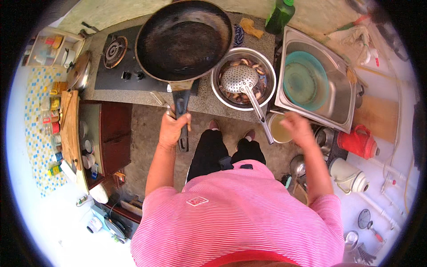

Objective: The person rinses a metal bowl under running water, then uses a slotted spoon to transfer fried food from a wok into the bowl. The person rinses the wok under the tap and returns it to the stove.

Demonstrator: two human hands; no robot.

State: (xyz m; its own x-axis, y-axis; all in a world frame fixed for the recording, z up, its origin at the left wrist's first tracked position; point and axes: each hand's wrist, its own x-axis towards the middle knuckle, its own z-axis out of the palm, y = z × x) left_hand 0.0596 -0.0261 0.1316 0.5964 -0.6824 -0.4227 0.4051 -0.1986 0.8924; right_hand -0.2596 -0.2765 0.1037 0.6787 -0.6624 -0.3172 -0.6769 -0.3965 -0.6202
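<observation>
My left hand [174, 125] grips the black handle of a large frying pan [183, 40], which is held over the right part of the stove. A metal spatula [159, 99] is in the same hand, beside the pan's handle. My right hand [295, 126] is blurred, right of the handle of a perforated steel skimmer [239, 78]; nothing shows in it. The skimmer rests in a steel pot [213, 83] that holds dark liquid with brownish sliced pieces. Below the counter's edge, near my right hand, stands a bucket [279, 128] of cloudy liquid.
A steel sink [338, 96] with a teal basin [305, 81] lies at the right, a green bottle [280, 16] behind it. The gas burner [115, 52] and a lidded pan [80, 71] are at the left. A red thermos [357, 143] stands at the right.
</observation>
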